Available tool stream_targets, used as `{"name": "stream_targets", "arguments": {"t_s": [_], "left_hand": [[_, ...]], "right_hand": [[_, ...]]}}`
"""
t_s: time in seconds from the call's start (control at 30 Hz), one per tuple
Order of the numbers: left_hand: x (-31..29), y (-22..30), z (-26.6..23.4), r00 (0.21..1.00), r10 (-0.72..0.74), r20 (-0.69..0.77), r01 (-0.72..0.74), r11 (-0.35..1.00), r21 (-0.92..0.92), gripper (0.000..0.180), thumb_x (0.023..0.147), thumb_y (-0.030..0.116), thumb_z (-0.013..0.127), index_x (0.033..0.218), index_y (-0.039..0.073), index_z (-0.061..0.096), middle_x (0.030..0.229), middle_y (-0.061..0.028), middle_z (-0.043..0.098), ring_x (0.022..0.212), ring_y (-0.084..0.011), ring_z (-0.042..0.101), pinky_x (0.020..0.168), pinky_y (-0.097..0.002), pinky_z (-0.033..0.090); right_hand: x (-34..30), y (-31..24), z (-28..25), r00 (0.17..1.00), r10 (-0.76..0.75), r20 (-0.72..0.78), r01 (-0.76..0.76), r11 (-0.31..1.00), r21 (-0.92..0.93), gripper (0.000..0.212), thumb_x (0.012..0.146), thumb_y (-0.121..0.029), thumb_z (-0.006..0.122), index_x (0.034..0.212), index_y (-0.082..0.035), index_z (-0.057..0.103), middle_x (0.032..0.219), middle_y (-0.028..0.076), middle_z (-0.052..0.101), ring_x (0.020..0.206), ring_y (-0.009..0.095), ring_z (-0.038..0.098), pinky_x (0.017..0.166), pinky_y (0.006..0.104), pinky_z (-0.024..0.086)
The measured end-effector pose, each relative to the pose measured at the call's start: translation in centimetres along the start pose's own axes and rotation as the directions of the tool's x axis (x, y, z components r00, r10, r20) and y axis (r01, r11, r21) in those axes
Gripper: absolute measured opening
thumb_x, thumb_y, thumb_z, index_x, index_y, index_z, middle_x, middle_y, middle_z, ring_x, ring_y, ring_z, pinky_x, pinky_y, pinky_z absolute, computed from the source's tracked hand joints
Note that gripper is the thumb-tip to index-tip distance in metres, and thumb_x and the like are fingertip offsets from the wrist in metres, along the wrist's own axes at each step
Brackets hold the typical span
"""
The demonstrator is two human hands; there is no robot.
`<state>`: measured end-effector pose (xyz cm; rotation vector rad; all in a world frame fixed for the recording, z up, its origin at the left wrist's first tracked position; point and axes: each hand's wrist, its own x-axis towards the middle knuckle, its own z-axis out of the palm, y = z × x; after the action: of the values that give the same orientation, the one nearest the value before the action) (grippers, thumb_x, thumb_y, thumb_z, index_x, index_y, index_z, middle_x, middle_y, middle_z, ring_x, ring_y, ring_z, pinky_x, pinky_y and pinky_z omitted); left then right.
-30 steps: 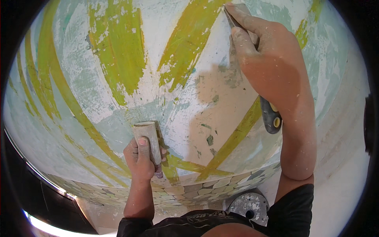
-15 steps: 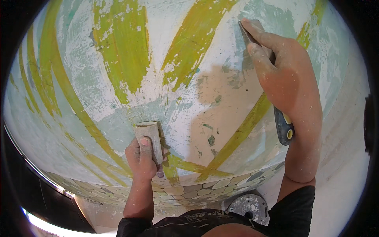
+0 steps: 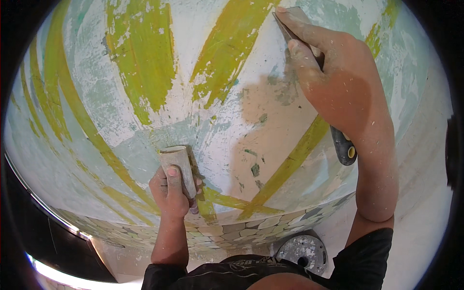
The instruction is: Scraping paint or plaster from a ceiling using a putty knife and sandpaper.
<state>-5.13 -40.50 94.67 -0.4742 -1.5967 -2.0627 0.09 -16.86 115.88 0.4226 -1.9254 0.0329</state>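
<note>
Your right fingers (image 3: 300, 54) are clamping a black-and-yellow-handled metal scraper (image 3: 342, 146) right of the broad slanting yellow-green stripe (image 3: 233, 43), left fingers (image 3: 174, 182) a flattened dusty cream piece (image 3: 181, 158) below; you're probably wanting shallow blade angles.

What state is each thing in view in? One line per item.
Left hand, closed on the pale flattened roll.
Pale flattened roll, held, upper end looks open.
Right hand, closed on the scraper.
Scraper, gripped; blade contact unclear.
Curved wall, patchy white and pale green.
Yellow-green stripes, partly flaked.
Stone-patterned band, dull-looking.
Round grey disc, spattered with pale specks.
</note>
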Motion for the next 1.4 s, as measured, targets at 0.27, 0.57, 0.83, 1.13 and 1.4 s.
{"name": "stream_targets", "arguments": {"t_s": [0.27, 0.57, 0.83, 1.13, 1.4], "left_hand": [[0.0, -0.5, 0.0, 1.000, 0.006, 0.011, -0.006, 1.000, -0.012, 0.057, 0.100, 0.050, 0.051, 0.104, -0.007, 0.060, 0.065, -0.0113, 0.065, 0.051, -0.0154, 0.061, 0.045, -0.0268, 0.048], [-0.2, -0.1, -0.5, 1.000, -0.004, 0.011, 0.003, 1.000, 0.024, 0.057, 0.099, 0.050, 0.051, 0.102, -0.006, 0.061, 0.066, -0.0114, 0.065, 0.051, -0.0151, 0.061, 0.047, -0.0269, 0.049], [-0.3, -0.6, -1.0, 0.999, -0.031, 0.045, 0.030, 0.999, 0.022, 0.056, 0.099, 0.050, 0.053, 0.103, -0.006, 0.061, 0.067, -0.0122, 0.066, 0.052, -0.0155, 0.062, 0.048, -0.0274, 0.050], [-0.5, -0.5, -1.1, 0.999, -0.048, 0.017, 0.048, 0.999, 0.014, 0.057, 0.098, 0.050, 0.054, 0.106, -0.006, 0.060, 0.068, -0.0122, 0.066, 0.053, -0.0159, 0.063, 0.048, -0.0269, 0.051], [-0.4, -0.7, -0.9, 1.000, -0.002, 0.028, 0.003, 1.000, -0.012, 0.058, 0.099, 0.051, 0.053, 0.107, -0.006, 0.060, 0.067, -0.0105, 0.065, 0.051, -0.0143, 0.061, 0.047, -0.0264, 0.049]], "right_hand": [[1.5, -1.9, -1.6, 0.988, 0.083, 0.131, -0.082, 0.997, -0.011, 0.037, 0.092, -0.008, 0.053, 0.127, -0.006, 0.063, 0.113, 0.023, 0.067, 0.094, 0.034, 0.069, 0.084, 0.0322, 0.053], [1.6, -1.6, -1.3, 0.990, 0.036, 0.139, -0.028, 0.998, -0.057, 0.036, 0.092, -0.009, 0.052, 0.126, -0.005, 0.063, 0.112, 0.024, 0.066, 0.101, 0.036, 0.068, 0.086, 0.0350, 0.053], [-0.4, 0.7, -0.9, 0.990, -0.058, 0.130, 0.075, 0.988, -0.135, 0.036, 0.092, -0.009, 0.053, 0.126, -0.004, 0.063, 0.110, 0.025, 0.065, 0.100, 0.038, 0.067, 0.085, 0.0360, 0.053], [-0.1, 0.7, -0.8, 0.988, -0.115, 0.107, 0.127, 0.985, -0.114, 0.036, 0.094, -0.011, 0.054, 0.128, -0.006, 0.062, 0.107, 0.025, 0.066, 0.092, 0.039, 0.069, 0.082, 0.0351, 0.053], [0.4, -0.8, -0.9, 0.988, -0.001, 0.154, 0.026, 0.987, -0.158, 0.036, 0.095, -0.010, 0.054, 0.130, -0.008, 0.063, 0.111, 0.023, 0.066, 0.091, 0.036, 0.071, 0.082, 0.0350, 0.054]]}}
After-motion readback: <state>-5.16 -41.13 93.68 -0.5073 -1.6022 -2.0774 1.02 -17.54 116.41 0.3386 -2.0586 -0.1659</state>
